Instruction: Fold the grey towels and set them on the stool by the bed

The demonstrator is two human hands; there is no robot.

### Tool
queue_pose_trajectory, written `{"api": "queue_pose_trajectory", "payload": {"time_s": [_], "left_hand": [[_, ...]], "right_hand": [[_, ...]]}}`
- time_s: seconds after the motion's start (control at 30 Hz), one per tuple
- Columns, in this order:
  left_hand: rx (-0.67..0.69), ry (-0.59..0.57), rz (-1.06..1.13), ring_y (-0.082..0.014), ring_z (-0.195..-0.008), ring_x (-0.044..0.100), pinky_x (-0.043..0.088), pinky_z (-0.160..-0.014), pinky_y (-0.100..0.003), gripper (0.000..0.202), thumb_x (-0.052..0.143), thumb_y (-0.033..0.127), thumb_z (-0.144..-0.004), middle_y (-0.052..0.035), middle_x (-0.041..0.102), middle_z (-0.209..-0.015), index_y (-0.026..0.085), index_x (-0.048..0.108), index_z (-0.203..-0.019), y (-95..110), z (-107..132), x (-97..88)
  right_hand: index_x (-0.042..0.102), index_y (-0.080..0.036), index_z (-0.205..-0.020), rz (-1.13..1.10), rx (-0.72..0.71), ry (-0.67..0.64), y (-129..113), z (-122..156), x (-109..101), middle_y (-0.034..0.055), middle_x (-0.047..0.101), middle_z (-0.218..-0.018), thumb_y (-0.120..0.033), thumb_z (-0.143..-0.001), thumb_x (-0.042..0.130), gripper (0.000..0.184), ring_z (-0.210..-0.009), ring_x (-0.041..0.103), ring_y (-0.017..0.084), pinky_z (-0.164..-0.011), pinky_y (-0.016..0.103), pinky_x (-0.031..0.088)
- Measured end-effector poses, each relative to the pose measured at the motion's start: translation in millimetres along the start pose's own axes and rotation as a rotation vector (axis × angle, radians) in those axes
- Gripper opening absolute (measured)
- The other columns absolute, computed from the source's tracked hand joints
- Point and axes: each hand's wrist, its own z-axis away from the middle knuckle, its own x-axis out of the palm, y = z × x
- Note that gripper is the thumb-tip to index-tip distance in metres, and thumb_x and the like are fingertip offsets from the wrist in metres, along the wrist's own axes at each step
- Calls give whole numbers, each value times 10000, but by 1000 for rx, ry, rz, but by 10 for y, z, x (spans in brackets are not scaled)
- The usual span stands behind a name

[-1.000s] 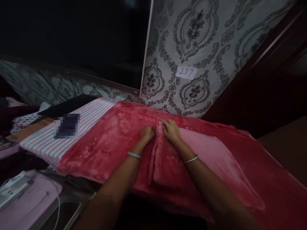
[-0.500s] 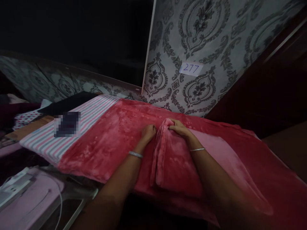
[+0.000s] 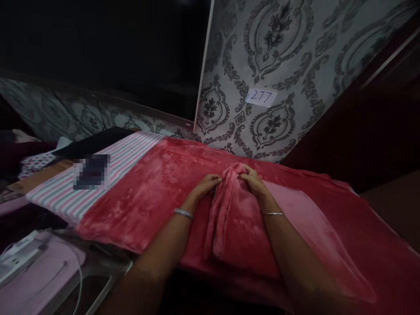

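A pink-red plush blanket (image 3: 249, 232) lies partly folded, its layered folds bunched up into a raised peak. My right hand (image 3: 254, 181) is closed on the top of that peak, thumb and fingers pinching the fabric from the right. On the left side of the same peak, my left hand (image 3: 208, 183) pinches the edge of the folds, its fingertips partly hidden in the cloth. A paler pink flap (image 3: 295, 203) of the blanket spreads out to the right, under my right forearm. Beneath it is a red plush cover (image 3: 141, 192) with a striped end (image 3: 78, 192).
A dark pixelated object (image 3: 93, 171) lies on the striped end. A large dark screen (image 3: 108, 52) hangs at the back left, beside patterned wallpaper with a paper label (image 3: 261, 96) reading 277. A white power strip (image 3: 19, 258) with a cable sits at lower left.
My left hand has moved right and slightly away from me to the blanket's peak and now pinches the folds. My right hand keeps its grip, shifted slightly right; the peak has widened.
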Motion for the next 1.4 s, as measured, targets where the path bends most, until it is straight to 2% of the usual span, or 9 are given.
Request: {"api": "queue_pose_trajectory", "payload": {"time_s": [0.23,0.4,0.57,0.67,0.83,1.07,1.2,1.3,1.4], "left_hand": [[-14,24,68,-68,-411,350,274,-433,-210,217,620,397,-740,82,443,-527,192,551,-755,36,11,17],[-59,91,41,-81,-401,407,313,-430,-209,138,602,321,-785,76,463,-515,190,568,-755,7,-37,18],[-79,151,25,-102,-396,424,341,-421,-229,241,525,374,-873,59,457,-501,182,593,-743,-54,-89,-1],[-55,171,21,-119,-466,490,407,-474,-244,360,517,495,-902,41,510,-547,171,646,-808,-70,-78,-9],[-4,199,-24,-174,-721,632,513,-675,-280,483,590,596,-862,-20,673,-729,157,707,-1025,-116,-97,-12],[128,345,-227,-194,-916,673,532,-871,-312,265,589,346,-873,-72,739,-942,153,700,-1017,-192,-247,6],[194,424,-329,-207,-907,668,531,-862,-333,251,593,317,-866,-86,722,-971,148,676,-1032,-165,-225,-8],[274,491,-433,-215,-1045,630,507,-925,-332,290,581,270,-866,-100,675,-1107,163,649,-1126,-97,-197,-19],[337,467,-550,-210,-1053,603,500,-932,-327,367,558,190,-852,-97,634,-1150,184,647,-1209,22,-214,-27]], "right_hand": [[685,-220,-954,-10,6,-9,24,15,-2,1,721,-959,-281,-547,691,412,-911,640,222,-911,343,492],[667,-195,-1114,198,-73,-40,130,-48,15,58,707,-1132,-350,-616,705,523,-1101,625,268,-1051,423,440],[519,-155,-1435,482,-210,-41,158,-104,102,147,554,-1448,-363,-722,656,755,-1347,493,288,-1170,461,331],[443,-129,-1511,701,-224,-12,46,-64,141,179,494,-1508,-370,-841,570,723,-1404,440,301,-1196,499,294],[412,-46,-1525,938,-138,-2,-119,261,301,226,408,-1565,-437,-970,428,679,-1480,332,327,-1231,509,228],[306,-3,-1568,1057,-69,-48,-10,728,957,231,244,-1641,-337,-992,405,673,-1543,169,335,-1241,563,153],[367,-23,-1551,995,-88,-101,-75,939,941,226,327,-1610,-323,-987,444,643,-1521,251,316,-1241,518,211],[485,-119,-1499,953,-191,-120,-194,1239,854,184,434,-1561,-323,-975,502,562,-1469,352,314,-1211,530,276],[606,-169,-1387,956,-273,-130,-334,1552,842,159,603,-1372,-245,-971,533,429,-1278,525,290,-1103,480,403]]}}
